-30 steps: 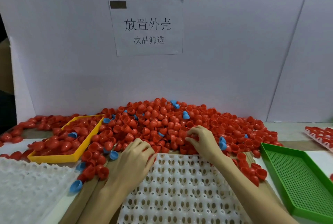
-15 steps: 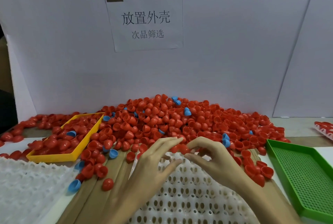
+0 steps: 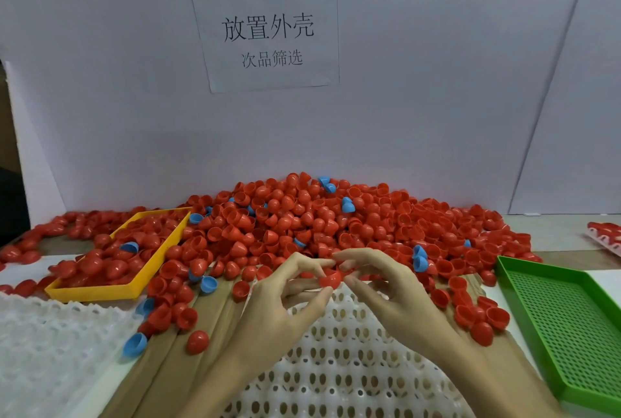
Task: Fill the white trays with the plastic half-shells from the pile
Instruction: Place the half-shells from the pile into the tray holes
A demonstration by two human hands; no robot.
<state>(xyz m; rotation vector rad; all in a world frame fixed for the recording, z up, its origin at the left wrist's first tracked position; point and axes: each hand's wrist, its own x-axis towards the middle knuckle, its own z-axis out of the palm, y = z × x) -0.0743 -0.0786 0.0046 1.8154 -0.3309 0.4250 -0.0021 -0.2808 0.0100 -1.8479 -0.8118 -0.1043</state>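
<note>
A big pile of red half-shells (image 3: 319, 219), with a few blue ones mixed in, lies against the white back wall. A white tray (image 3: 339, 374) with rows of holes sits in front of me, its cells bare where I can see them. Both hands meet over the tray's far edge. A single red half-shell (image 3: 331, 280) is pinched between the fingertips of my left hand (image 3: 285, 310) and my right hand (image 3: 393, 296). The other fingers of both hands are spread and loosely bent.
A yellow tray (image 3: 100, 291) holding red shells sits at the left, and a second white tray (image 3: 43, 347) lies at the near left. A green perforated tray (image 3: 568, 327) is at the right. Loose shells lie scattered on brown strips beside the white tray.
Both hands have drawn back from the pile's edge to the tray's far edge and come together, and a red half-shell is now held between their fingertips.
</note>
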